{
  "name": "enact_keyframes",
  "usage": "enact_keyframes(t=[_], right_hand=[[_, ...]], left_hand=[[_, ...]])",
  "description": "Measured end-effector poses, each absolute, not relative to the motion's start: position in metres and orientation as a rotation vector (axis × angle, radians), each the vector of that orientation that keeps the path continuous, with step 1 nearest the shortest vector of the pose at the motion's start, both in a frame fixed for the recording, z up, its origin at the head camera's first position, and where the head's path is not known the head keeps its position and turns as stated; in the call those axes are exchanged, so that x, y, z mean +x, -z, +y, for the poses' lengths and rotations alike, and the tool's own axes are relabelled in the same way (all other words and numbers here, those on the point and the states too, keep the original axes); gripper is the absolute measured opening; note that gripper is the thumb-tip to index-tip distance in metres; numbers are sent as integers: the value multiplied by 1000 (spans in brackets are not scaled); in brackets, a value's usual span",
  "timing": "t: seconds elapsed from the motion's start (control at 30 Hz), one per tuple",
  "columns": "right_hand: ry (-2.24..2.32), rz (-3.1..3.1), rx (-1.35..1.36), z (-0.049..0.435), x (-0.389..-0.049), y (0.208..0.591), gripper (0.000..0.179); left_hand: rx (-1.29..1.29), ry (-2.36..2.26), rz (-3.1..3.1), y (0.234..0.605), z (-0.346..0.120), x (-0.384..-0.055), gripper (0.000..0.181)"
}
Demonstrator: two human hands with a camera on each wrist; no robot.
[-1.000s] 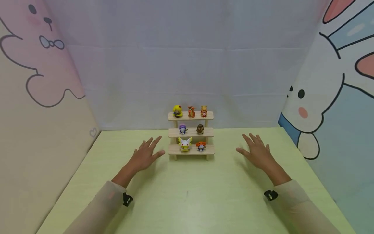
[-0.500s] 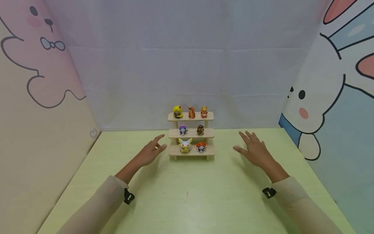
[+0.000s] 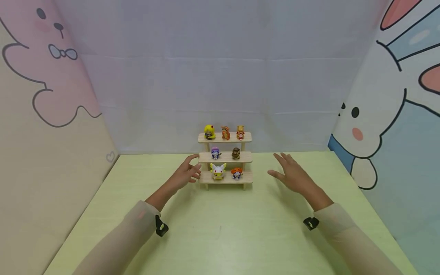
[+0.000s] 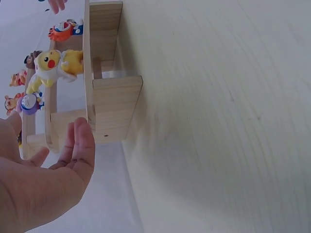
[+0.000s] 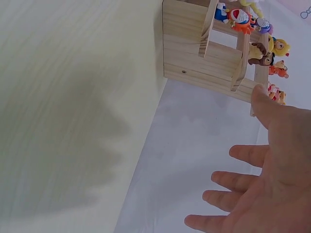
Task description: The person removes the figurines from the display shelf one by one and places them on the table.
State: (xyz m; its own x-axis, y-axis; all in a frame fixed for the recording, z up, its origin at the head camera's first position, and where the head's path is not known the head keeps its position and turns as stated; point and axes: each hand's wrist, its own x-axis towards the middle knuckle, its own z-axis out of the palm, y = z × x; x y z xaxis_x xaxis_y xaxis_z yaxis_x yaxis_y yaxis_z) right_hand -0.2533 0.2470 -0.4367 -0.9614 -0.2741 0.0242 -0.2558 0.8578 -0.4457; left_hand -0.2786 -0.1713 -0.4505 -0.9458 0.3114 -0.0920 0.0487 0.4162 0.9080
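Note:
A small three-tier wooden display stand (image 3: 225, 157) rests on the table. Its top board bears a yellow-haired figurine (image 3: 209, 132), a tiger figurine (image 3: 225, 133) and a bear figurine (image 3: 240, 133). Below stand a purple-hatted figurine (image 3: 215, 153) and a brown one (image 3: 235, 153). On the lowest board are a white-eared yellow figurine (image 3: 218, 172) and an orange-topped one (image 3: 237, 173). My left hand (image 3: 182, 176) is at the stand's left side, fingers bent, fingertips (image 4: 83, 133) right by the board ends. My right hand (image 3: 295, 177), fingers spread, hovers apart from the stand's right side, holding nothing.
The pale green tabletop (image 3: 220, 229) meets a whitish cloth backdrop (image 3: 220, 76) just behind the stand. Side panels carry a pink cartoon animal (image 3: 62, 88) on the left and a white rabbit (image 3: 374, 122) on the right.
My left hand has moved right to the stand's side, its fingers bending from spread. My right hand has drifted left toward the stand. The stand and figurines stay put.

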Motion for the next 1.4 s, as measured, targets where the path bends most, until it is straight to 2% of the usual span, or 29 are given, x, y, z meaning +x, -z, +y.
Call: enact_keyframes(t=[0.5,1.1,1.4], right_hand=[[821,2979,-482,218,-275,416,83],[1114,3012,-497,181,-308,392,69],[1404,2953,-524,170,-325,382,59]], left_hand=[[162,-1900,2194,463,-156,-297,48],[52,-2004,2198,472,-141,-312,31],[84,-1992,2237,470,-139,-309,30]])
